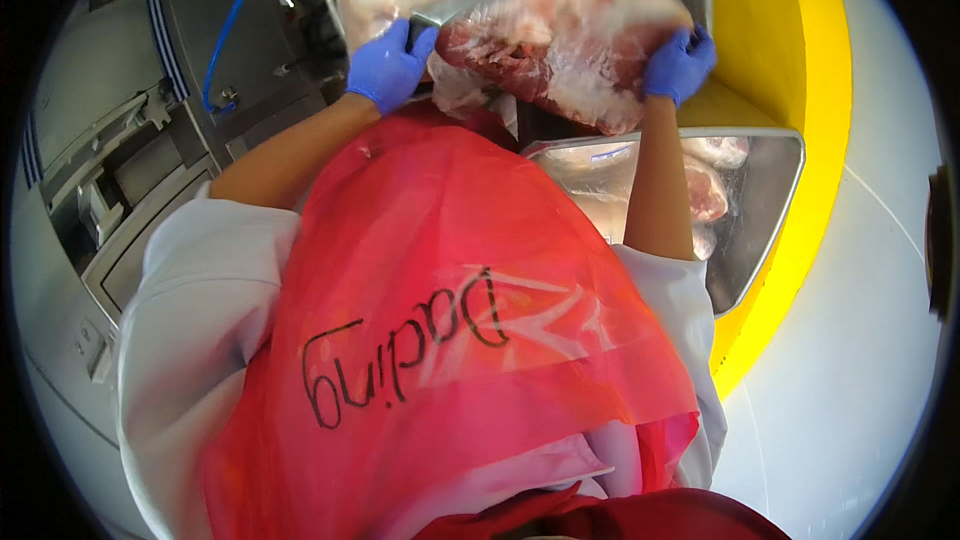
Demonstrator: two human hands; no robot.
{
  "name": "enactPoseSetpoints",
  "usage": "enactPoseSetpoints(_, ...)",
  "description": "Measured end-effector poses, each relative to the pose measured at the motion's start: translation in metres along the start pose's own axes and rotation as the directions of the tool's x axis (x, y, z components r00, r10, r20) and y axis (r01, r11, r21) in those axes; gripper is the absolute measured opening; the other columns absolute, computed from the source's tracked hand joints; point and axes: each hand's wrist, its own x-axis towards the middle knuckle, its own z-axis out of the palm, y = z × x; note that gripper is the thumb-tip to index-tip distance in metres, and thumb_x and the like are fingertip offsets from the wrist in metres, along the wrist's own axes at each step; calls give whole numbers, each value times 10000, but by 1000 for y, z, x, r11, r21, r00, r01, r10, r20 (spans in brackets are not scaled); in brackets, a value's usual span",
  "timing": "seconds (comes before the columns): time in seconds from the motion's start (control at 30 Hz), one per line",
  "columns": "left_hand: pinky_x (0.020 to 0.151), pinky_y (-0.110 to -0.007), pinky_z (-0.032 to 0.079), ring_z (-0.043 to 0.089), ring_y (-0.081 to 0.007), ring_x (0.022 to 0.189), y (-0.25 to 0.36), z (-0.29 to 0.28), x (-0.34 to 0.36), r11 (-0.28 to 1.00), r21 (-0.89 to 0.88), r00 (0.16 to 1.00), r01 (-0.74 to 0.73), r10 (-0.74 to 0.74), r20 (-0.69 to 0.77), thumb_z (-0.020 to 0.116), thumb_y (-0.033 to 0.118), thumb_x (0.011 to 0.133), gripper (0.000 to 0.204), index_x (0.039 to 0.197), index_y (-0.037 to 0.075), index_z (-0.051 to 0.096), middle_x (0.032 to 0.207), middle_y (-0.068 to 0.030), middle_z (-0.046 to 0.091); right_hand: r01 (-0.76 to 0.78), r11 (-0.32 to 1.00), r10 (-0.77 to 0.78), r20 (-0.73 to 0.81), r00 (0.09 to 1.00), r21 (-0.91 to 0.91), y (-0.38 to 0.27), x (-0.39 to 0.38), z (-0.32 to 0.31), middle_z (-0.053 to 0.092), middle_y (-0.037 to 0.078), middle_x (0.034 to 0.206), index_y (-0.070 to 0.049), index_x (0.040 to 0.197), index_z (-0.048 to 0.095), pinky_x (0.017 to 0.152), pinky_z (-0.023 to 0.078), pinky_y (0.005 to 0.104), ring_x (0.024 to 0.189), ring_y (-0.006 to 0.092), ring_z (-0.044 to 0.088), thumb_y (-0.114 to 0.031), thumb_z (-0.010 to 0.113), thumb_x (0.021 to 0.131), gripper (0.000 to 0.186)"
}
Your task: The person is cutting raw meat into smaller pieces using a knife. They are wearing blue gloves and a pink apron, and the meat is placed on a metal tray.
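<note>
Just beyond the metal tub (757, 230), the meat (560, 55) looks heavy, soft and slippery, best held by both ends, its right edge gripped by the right hand (680, 67), while the left hand (388, 67) clasps an unclear dark object (420, 31).

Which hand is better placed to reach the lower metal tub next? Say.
Probably the right hand: it's nearer the lower metal tub, its forearm overlapping it; the left hand is at the left end of the raw meat.

The left hand (388, 68) holds a dark object (421, 32) beside a raw cut (560, 45); the right hand (680, 67) grips the cut's right end; I see more meat (707, 190) in a metal tub (750, 260) beneath the right forearm (658, 180).
</note>
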Motion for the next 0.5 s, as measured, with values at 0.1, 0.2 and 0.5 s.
enactPoseSetpoints(0.1,777,-534,543,696,-449,861,-15,43,1,995,-87,998,48,-52,-40,582,566,985,508,1054,64,612,897,-247,721,27,999,-28,-15,999,-33,7,-7,-6,603,225,1292,8,1272,634,1029,473,458,1183,391,601,-314,619,974,440)
enactPoseSetpoints(0.2,751,-523,549,699,-442,838,-19,52,6,996,-87,997,15,-21,-77,602,571,968,514,1024,60,617,867,-232,720,-3,1000,3,-13,1000,-15,10,-1,1,609,209,1279,8,1271,633,1028,474,451,1178,383,604,-312,622,973,437)
enactPoseSetpoints(0.5,699,-469,531,685,-391,745,-11,19,5,977,-207,998,52,-45,40,644,563,963,544,1027,23,650,844,-222,712,30,999,-32,-48,998,-40,-3,-1,-2,600,204,1270,-8,1247,639,962,518,434,1121,359,626,-279,674,936,415)
